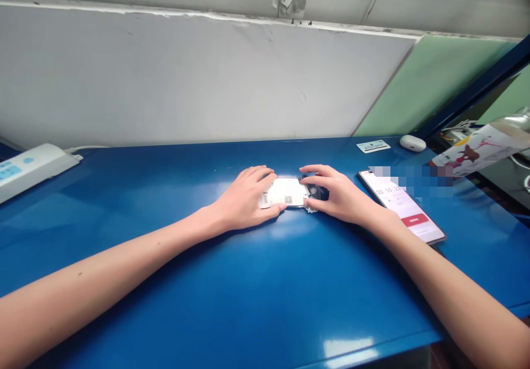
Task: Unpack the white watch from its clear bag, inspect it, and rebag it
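A blue bench [248,302] fills most of the view, with a grey wall panel [186,82] standing along its back edge. Two bare forearms reach in from the near edge and meet around the middle of the bench. A white power strip [28,170] lies at the left edge, its cable running toward the back. Near the right edge a phone [403,209] lies face up, its screen lit with a timer and a red button. At the back right corner sit a small white card [373,146] and a white earbud case [413,143].

The left hand [244,198] rests flat, thumb and fingers pinching the left end of a small white packet [286,193] with printed labels that lies on the bench. The right hand [335,192] touches the packet's right end, fingers curled over a small dark object [319,192] there; whether it actually grips it I cannot tell.
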A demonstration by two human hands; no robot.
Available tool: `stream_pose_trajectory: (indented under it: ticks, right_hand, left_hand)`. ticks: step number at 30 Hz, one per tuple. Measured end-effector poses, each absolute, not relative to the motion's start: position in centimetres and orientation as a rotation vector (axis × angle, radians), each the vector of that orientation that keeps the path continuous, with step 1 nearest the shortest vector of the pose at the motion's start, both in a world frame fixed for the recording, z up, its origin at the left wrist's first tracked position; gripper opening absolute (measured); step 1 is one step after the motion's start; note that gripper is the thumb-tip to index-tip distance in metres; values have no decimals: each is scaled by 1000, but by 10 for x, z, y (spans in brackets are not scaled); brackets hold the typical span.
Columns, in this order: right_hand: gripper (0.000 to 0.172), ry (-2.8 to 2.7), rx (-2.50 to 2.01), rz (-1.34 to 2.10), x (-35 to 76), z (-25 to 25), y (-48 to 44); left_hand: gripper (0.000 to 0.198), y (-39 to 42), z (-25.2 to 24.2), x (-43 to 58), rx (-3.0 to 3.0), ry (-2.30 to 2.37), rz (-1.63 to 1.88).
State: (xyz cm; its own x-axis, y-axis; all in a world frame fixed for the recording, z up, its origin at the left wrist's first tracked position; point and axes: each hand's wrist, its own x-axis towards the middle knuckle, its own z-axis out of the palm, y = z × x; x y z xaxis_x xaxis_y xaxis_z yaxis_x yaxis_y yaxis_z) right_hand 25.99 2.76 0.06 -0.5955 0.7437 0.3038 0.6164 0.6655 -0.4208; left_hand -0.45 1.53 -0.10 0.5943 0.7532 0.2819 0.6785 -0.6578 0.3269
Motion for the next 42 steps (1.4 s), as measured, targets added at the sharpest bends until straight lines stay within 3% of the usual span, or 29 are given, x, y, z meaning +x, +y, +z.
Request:
stream_pose_trajectory:
  ticks: [7, 19, 35, 42]
  right_hand:
    - [19, -2394, -1066, 294, 251, -2, 27]
    - [23, -2561, -1055, 3, 261, 18, 27]
    - [38, -2510, -1249, 273, 274, 22, 28]
    - [31, -2504, -1187, 491, 264, 9, 28]
  left_hand:
    - [55, 16, -2, -5, 2661, 1204, 590]
    - [54, 16, -2, -5, 2690, 1207, 608]
    - [51, 16, -1, -5, 2679, 1178, 605]
    - [50, 16, -1, -4, 2679, 1183, 621]
